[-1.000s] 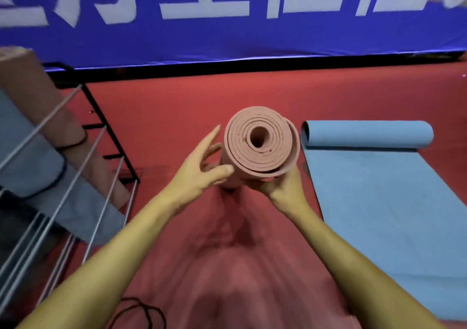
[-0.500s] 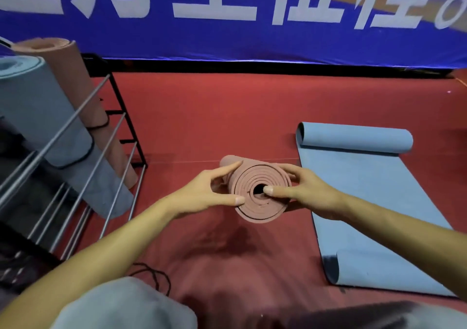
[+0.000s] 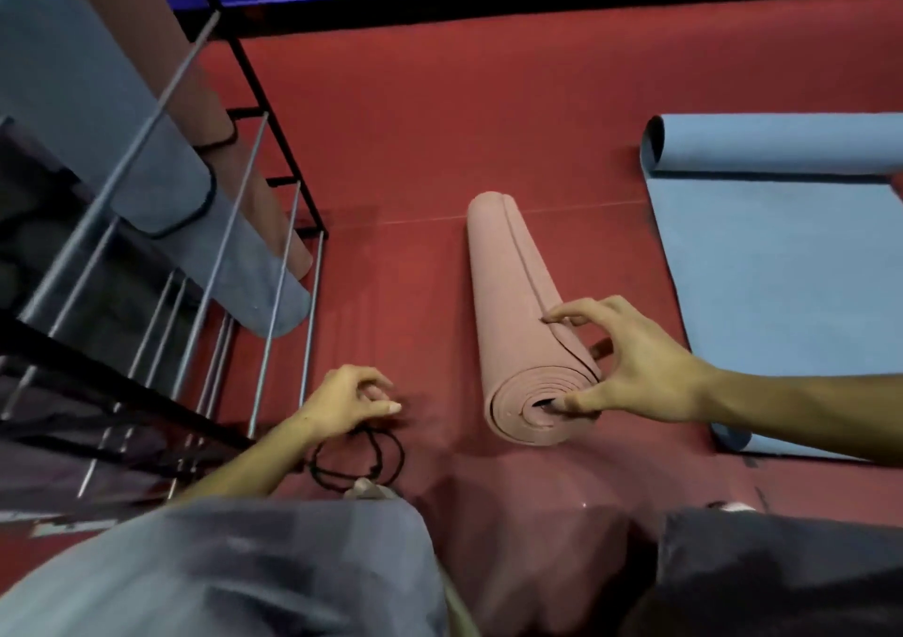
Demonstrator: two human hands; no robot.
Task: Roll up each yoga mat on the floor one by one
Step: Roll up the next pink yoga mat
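A rolled pink mat (image 3: 518,309) lies on the red floor (image 3: 440,123), between a metal rack (image 3: 205,245) and a half-unrolled blue mat (image 3: 782,265); the right hand (image 3: 635,367) grips its near end, thumb at the core; the left hand (image 3: 342,399), fingers loosely curled, touches a black cord (image 3: 361,460)

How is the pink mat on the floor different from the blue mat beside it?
The pink mat is rolled up fully; the blue mat lies mostly flat, curled only at its ends. The right hand holds the pink mat's near end; nothing touches the blue mat. Both lie on the red floor.
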